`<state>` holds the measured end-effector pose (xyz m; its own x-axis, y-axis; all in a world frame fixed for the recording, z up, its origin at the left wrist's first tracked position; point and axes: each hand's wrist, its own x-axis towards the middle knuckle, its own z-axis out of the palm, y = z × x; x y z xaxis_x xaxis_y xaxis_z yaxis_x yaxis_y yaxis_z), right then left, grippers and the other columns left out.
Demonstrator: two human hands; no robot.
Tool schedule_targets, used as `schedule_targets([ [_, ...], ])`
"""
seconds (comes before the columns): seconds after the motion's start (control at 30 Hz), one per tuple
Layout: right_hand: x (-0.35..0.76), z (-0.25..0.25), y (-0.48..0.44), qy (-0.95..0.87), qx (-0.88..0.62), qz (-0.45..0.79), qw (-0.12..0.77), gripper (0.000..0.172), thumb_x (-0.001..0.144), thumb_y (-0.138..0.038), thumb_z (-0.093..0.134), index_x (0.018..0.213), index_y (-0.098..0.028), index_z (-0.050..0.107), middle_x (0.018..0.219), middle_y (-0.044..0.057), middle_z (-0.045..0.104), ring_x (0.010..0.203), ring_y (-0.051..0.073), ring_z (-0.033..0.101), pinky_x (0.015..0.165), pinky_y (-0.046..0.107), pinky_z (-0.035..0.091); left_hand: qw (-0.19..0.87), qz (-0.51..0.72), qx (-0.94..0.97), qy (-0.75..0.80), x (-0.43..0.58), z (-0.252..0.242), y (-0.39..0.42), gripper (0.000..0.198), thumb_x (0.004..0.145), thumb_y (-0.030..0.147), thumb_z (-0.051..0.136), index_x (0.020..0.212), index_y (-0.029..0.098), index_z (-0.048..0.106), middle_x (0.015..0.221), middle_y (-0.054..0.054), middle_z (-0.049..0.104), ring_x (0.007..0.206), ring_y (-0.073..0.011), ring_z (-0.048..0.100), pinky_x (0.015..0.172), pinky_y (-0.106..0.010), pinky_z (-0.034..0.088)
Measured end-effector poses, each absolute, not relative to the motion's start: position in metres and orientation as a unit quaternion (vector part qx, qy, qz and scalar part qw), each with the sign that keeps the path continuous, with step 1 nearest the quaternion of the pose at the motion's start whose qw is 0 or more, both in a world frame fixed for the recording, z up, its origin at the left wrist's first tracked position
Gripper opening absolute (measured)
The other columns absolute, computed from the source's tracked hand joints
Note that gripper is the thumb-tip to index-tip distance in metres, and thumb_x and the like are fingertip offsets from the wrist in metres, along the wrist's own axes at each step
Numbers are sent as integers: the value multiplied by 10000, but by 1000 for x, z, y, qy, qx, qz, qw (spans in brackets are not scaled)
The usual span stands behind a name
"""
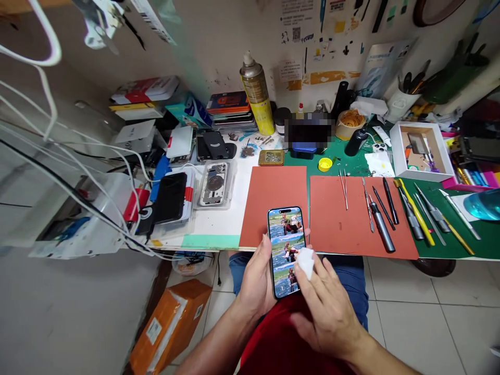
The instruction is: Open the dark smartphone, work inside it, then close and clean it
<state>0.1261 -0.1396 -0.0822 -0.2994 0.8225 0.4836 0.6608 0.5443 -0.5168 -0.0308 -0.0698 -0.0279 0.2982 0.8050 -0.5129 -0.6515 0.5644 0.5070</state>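
Note:
A smartphone (pixel 288 252) with its screen lit, showing several stacked photos of people by water, is held upright just over the front edge of the bench. My left hand (pixel 255 281) grips it from the left side and behind, the thumb along its edge. Between the fingers of my right hand (pixel 328 302) is a small white wipe (pixel 305 262), at the phone's right edge; part of it overlaps the screen. Whether the wipe presses on the glass, I cannot tell. Behind the phone lies a reddish-brown mat (pixel 273 192).
On a second mat (pixel 332 229) lie tweezers (pixel 344 190), a screwdriver (pixel 382 226) and several slim tools. An opened phone (pixel 214 183) sits in a clear tray at left, beside a dark phone (pixel 171 197). White cables (pixel 117 229) hang at left. A spray can (pixel 258 94) stands at the back.

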Motion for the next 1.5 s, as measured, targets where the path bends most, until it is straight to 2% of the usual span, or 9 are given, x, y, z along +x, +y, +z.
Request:
schedule_targets([
  [0.2, 140, -69, -103, -833, -470, 101, 274, 997, 1023, -790, 552, 1713, -83, 419, 1696, 248, 510, 1656, 453, 371, 1314, 667, 389, 813, 428, 103, 381, -30, -28, -81, 815, 905, 791, 723, 1468, 203, 707, 1482, -167, 740, 1465, -421, 632, 1252, -577, 488],
  [0.33, 133, -62, -94, -859, -403, 102, 299, 894, 1055, -769, 514, 1709, -162, 455, 1652, 157, 604, 1645, 342, 433, 1363, 514, 356, 812, 425, 102, 387, -30, -30, -84, 840, 883, 820, 723, 1444, 194, 735, 1501, -164, 728, 1530, -409, 573, 1294, -542, 446],
  [0.57, 136, -53, -89, -823, -484, 100, 278, 1026, 1015, -826, 529, 1735, -109, 390, 1733, 210, 477, 1660, 433, 377, 1354, 610, 342, 803, 431, 122, 392, -33, -31, -83, 805, 892, 779, 753, 1456, 205, 729, 1434, -131, 774, 1474, -396, 631, 1279, -514, 470],
  [0.73, 138, -70, -108, -864, -361, 136, 323, 855, 1077, -728, 518, 1717, -165, 441, 1605, 147, 650, 1589, 308, 526, 1318, 476, 452, 813, 423, 83, 391, -38, -30, -80, 776, 930, 720, 752, 1464, 158, 713, 1347, -155, 810, 1363, -394, 718, 1230, -513, 519],
  [0.87, 144, -63, -105, -837, -446, 132, 289, 1042, 987, -836, 582, 1712, -103, 432, 1703, 220, 505, 1648, 430, 397, 1342, 644, 367, 815, 420, 83, 390, -38, -31, -78, 727, 962, 687, 727, 1476, 174, 705, 1343, -145, 814, 1295, -389, 757, 1180, -520, 556],
  [1.03, 148, -59, -115, -902, -286, 202, 251, 872, 1045, -788, 534, 1691, -205, 493, 1575, 82, 674, 1503, 262, 628, 1353, 349, 400, 818, 415, 81, 389, -38, -30, -75, 763, 1013, 727, 611, 1481, 129, 692, 1352, -189, 802, 1242, -399, 778, 1124, -534, 588],
  [1.17, 153, -63, -113, -859, -424, 99, 269, 1055, 1000, -869, 496, 1703, -85, 439, 1654, 216, 573, 1604, 409, 484, 1345, 599, 373, 822, 419, 65, 380, -38, -28, -73, 689, 1063, 652, 570, 1505, 134, 674, 1340, -179, 808, 1229, -386, 785, 1121, -521, 590],
  [1.3, 150, -64, -121, -913, -285, 56, 287, 911, 1108, -753, 407, 1625, -13, 529, 1591, 183, 659, 1612, 279, 488, 1371, 417, 323, 837, 407, 58, 361, -40, -27, -67, 592, 1139, 522, 443, 1469, 102, 699, 1326, -197, 811, 1219, -364, 793, 1117, -507, 593],
  [1.5, 149, -65, -138, -888, -360, 46, 282, 985, 1051, -857, 375, 1523, -38, 651, 1530, 170, 714, 1586, 314, 512, 1392, 442, 229, 839, 411, 51, 353, -42, -25, -62, 624, 1163, 495, 365, 1300, 60, 790, 1241, -207, 837, 1062, -314, 843, 970, -407, 657],
])
